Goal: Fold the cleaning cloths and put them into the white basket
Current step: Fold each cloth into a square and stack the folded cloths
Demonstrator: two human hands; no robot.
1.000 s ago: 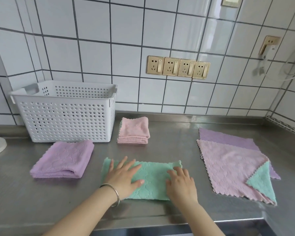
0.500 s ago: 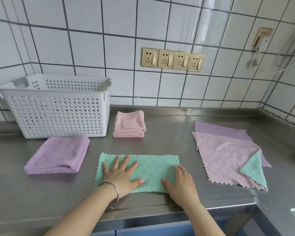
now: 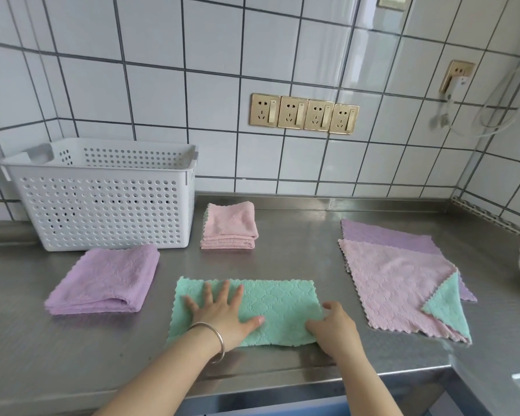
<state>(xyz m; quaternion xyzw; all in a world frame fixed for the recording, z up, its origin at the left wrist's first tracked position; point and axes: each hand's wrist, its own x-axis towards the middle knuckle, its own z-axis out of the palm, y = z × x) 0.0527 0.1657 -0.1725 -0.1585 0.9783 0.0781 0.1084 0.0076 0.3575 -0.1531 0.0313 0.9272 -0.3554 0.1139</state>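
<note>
The green cloth (image 3: pixel 278 310), folded into a strip, is spread on the desk (image 3: pixel 297 247). It is pressed flat by the left hand (image 3: pixel 222 313), fingers straight, while its right end is touched by the right hand (image 3: pixel 333 328); whether it is pinched cannot be told. The white basket (image 3: pixel 102 199) is set behind.

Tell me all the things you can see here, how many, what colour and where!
white basket: one, white with holes, back left of the counter by the wall.
purple folded cloth: one, purple, in front of the basket.
pink folded cloth: one, pink, right of the basket.
green cloth: one, green, folded into a long strip, front middle.
flat cloth pile: three showing, pink over purple, a green corner at the front, on the right.
sockets: four, gold, on the tiled wall.
counter: one, steel.
bracelet: one, silver, left wrist.
left hand: fingers spread flat on the green cloth.
right hand: at the green cloth's right end.
</note>
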